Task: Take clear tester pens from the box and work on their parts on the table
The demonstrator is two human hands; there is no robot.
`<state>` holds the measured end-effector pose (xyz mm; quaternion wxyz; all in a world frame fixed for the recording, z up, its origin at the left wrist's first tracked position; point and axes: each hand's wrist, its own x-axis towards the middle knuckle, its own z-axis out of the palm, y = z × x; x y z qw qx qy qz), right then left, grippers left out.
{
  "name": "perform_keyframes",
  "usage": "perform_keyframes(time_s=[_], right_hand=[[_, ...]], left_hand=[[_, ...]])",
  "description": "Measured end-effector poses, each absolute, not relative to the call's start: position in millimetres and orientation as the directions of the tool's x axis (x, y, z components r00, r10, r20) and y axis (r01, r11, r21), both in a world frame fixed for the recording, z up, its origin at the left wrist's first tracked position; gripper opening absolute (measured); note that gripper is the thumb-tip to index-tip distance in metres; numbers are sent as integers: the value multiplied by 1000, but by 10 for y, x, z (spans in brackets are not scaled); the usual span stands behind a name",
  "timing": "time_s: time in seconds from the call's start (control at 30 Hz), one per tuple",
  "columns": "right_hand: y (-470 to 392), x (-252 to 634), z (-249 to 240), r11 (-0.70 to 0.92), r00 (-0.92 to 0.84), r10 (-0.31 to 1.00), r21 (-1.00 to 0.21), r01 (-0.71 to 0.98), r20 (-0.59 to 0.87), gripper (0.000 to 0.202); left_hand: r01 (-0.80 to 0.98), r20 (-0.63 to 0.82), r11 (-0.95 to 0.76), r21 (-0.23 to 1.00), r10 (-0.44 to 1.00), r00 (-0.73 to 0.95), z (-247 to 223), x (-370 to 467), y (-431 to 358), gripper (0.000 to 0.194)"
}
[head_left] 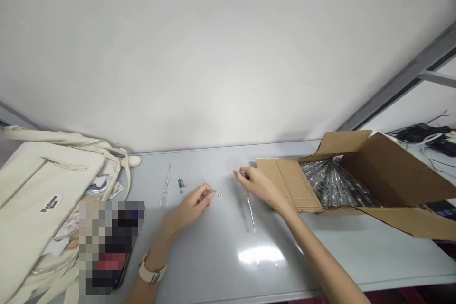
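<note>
My right hand [254, 183] is closed round the clear handle of a screwdriver [250, 211]. Its metal shaft slants down toward the table, with the tip toward me. To the left, my left hand [195, 204] is curled shut with its fingertips together, and a small shiny piece [213, 191] shows at them; the fingers hide most of it. Just right of those fingertips lies a tiny metal part [219, 195]. A clear screwdriver-shaped piece [166, 187] rests left of my left hand, beside a small green circuit board [180, 183] and several tiny metal parts [184, 184].
At right, an open cardboard box [288, 185] holds many clear-handled screwdrivers [333, 183]. A cream bag [53, 190] and a blurred-out phone [117, 247] lie at left. Black cables [423, 135] are heaped behind the box. A white wall [221, 57] backs the grey table [206, 266].
</note>
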<state>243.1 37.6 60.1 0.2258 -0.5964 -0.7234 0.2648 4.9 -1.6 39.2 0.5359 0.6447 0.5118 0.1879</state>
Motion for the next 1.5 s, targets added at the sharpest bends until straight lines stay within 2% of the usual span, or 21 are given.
perform_keyframes(time_s=[0.03,0.1,0.27,0.4,0.53,0.6,0.73,0.83,0.93,1.1,1.3,1.4,1.5], right_hand=[[377,2365,536,132,-180,983,-573,809,-27,46],[381,2236,403,92,-128,991,-487,868,-41,40],[425,2051,142,-1,5,1000,-388,922,8,26],[473,2031,71,-16,43,997,-368,930,66,23],[414,2024,162,34,22,990,-390,920,140,19],[317,2009,248,120,-46,983,-431,894,178,19],[88,1953,365,306,-297,945,-679,667,134,26],[19,1905,353,260,-334,938,-831,491,96,32],[41,1887,311,225,-331,939,-897,381,95,36],[70,1929,292,197,-376,925,-919,340,59,34],[105,2019,224,250,-317,942,-862,442,110,27],[128,2059,171,300,-324,936,-799,521,141,23],[132,2078,139,344,-327,930,-718,605,169,19]], left_hand=[[469,-296,78,880,862,412,382,56,-14,34],[473,-290,64,879,858,423,367,66,-12,35],[457,-275,47,888,852,446,340,64,-7,36],[440,-264,52,897,861,436,317,57,-7,34],[414,-233,44,909,877,420,305,62,-19,31],[399,-213,38,916,888,406,305,71,-21,29],[350,-168,18,937,899,405,314,96,-12,27],[317,-146,11,949,902,406,332,101,-10,26],[315,-143,6,949,899,414,347,92,-15,24],[314,-145,1,950,889,434,329,67,-10,26],[409,-148,-17,912,917,369,294,31,-1,25],[543,-56,-164,823,929,365,268,31,-15,19],[688,72,-350,636,914,399,231,45,-37,20]])
